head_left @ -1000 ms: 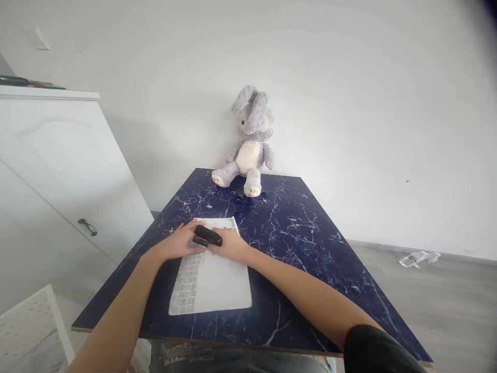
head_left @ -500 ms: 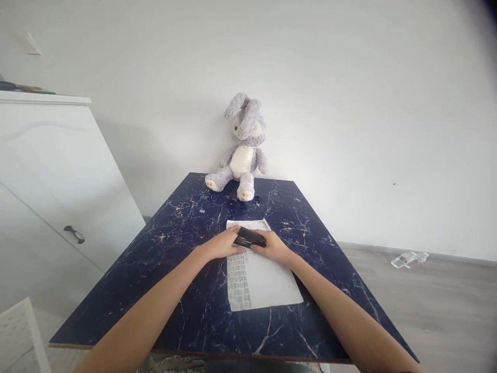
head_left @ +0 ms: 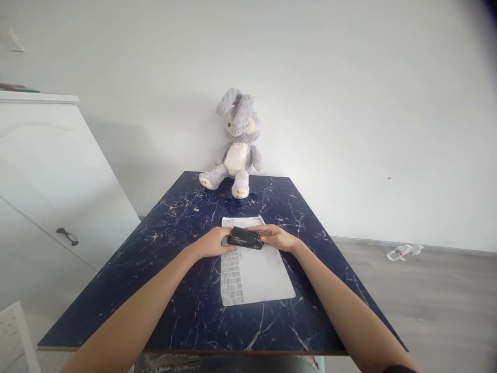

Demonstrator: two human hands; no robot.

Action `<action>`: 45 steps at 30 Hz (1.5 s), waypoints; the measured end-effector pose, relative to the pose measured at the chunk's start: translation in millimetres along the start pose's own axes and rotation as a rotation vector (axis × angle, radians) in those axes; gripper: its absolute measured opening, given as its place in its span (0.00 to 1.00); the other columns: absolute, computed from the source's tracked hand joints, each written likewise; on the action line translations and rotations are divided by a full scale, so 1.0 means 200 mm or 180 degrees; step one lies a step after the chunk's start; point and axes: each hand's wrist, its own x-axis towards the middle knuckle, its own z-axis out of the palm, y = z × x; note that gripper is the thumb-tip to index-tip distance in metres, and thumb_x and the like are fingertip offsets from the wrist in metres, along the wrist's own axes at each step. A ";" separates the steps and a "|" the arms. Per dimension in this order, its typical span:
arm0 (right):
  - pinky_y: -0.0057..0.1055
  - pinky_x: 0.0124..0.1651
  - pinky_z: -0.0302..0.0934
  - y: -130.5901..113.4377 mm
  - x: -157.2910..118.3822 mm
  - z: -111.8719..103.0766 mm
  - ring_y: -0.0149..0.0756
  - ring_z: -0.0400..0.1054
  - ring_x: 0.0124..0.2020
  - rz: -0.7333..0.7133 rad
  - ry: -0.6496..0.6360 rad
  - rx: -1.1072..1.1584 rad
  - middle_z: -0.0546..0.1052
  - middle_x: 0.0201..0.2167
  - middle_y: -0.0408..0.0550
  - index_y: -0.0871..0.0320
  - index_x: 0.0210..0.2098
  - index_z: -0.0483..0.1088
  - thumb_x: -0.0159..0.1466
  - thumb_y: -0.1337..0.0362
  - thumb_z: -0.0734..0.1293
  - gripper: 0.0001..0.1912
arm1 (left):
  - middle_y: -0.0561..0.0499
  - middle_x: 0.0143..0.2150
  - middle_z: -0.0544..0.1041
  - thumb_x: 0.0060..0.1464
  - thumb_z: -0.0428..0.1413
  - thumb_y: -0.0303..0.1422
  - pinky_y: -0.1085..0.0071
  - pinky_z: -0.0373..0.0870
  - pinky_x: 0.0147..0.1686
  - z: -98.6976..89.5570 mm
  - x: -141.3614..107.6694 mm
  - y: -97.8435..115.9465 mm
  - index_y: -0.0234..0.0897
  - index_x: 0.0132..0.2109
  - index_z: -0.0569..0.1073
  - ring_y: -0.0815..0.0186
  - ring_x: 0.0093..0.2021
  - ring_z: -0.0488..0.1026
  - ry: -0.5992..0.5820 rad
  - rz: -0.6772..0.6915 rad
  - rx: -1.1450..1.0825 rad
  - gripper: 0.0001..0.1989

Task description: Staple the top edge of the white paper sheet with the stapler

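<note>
One pale wall (head_left: 330, 103) backs my remote view. Before it stands the dark-blue marbled bench (head_left: 248, 326); to the left, a white cabinet (head_left: 46, 160). A grey plush rabbit (head_left: 237, 155) sits at the bench's far edge, well apart from the work.

White paper (head_left: 264, 280) lies flat on the nearer half of the bench, a grey block pattern down its left side. I judge it light, flexible and easy to crease; edges are the safer hold.

Left hand (head_left: 216, 242): curled round the left end of a black stapler (head_left: 244, 238), thumb on the near side. Right hand (head_left: 275, 237): fingers and thumb on the right end. Both hold it across the upper part of the paper.

Stapler, judged from looks: rigid, modest in weight, casing smooth enough to slide under a loose grip. I favour taking it by the two ends, fingertips clear of the mouth.

Limits, again by size. Cabinet cut off by the left border. Forearms run out at the bottom. The paper's upper part is partly covered by hands and stapler; I cannot tell one sheet from several. Stapler's underside hidden, so contact with the paper is unconfirmed. Its small pale marking is unreadable to me.
</note>
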 end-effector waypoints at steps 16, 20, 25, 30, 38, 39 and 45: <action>0.35 0.45 0.69 -0.04 0.02 0.01 0.43 0.76 0.41 -0.0403 0.0398 -0.2258 0.82 0.44 0.51 0.59 0.55 0.78 0.63 0.53 0.74 0.24 | 0.42 0.54 0.82 0.55 0.66 0.39 0.57 0.73 0.55 0.06 -0.01 0.09 0.40 0.55 0.79 0.47 0.54 0.79 0.0265 -0.0285 0.0034 0.21; 0.34 0.42 0.69 -0.01 0.03 0.01 0.42 0.75 0.39 -0.0358 0.0542 -0.2266 0.82 0.42 0.50 0.58 0.51 0.79 0.61 0.57 0.74 0.21 | 0.41 0.59 0.78 0.61 0.63 0.42 0.56 0.72 0.59 0.03 -0.01 0.04 0.40 0.58 0.77 0.48 0.58 0.76 0.0130 -0.0108 0.0080 0.21; 0.37 0.48 0.69 0.00 0.03 0.03 0.42 0.75 0.41 -0.0395 0.0636 -0.2266 0.82 0.43 0.50 0.58 0.53 0.78 0.61 0.54 0.75 0.23 | 0.40 0.74 0.64 0.63 0.61 0.47 0.54 0.62 0.70 0.02 -0.02 -0.03 0.42 0.67 0.71 0.46 0.72 0.62 -0.0048 0.0040 0.0076 0.29; 0.45 0.61 0.66 0.00 0.01 -0.01 0.49 0.75 0.56 -0.0148 0.0330 -0.0836 0.80 0.55 0.56 0.58 0.61 0.74 0.67 0.46 0.70 0.30 | 0.42 0.71 0.68 0.60 0.62 0.52 0.52 0.64 0.68 0.01 -0.01 -0.07 0.46 0.72 0.65 0.47 0.69 0.68 -0.0109 -0.0145 -0.0237 0.38; 0.50 0.72 0.55 0.01 0.02 -0.05 0.50 0.71 0.64 0.0058 0.0176 -0.0058 0.76 0.63 0.59 0.56 0.61 0.75 0.62 0.52 0.77 0.31 | 0.41 0.70 0.70 0.69 0.35 0.62 0.55 0.56 0.73 -0.01 0.02 -0.13 0.39 0.67 0.72 0.54 0.72 0.65 0.0243 -0.0227 -0.1470 0.41; 0.51 0.72 0.55 0.01 0.02 -0.06 0.50 0.70 0.65 0.0062 0.0177 -0.0058 0.75 0.63 0.59 0.56 0.61 0.75 0.62 0.53 0.77 0.31 | 0.42 0.70 0.71 0.70 0.32 0.61 0.55 0.55 0.73 -0.01 0.02 -0.13 0.38 0.66 0.73 0.55 0.72 0.65 0.0319 -0.0265 -0.1613 0.42; 0.50 0.68 0.60 -0.01 0.02 -0.07 0.50 0.74 0.61 0.0208 0.0187 -0.0170 0.78 0.60 0.60 0.57 0.61 0.75 0.61 0.52 0.78 0.32 | 0.41 0.68 0.73 0.69 0.33 0.62 0.56 0.57 0.73 -0.01 0.03 -0.12 0.37 0.65 0.74 0.54 0.70 0.67 0.0370 -0.0371 -0.1751 0.43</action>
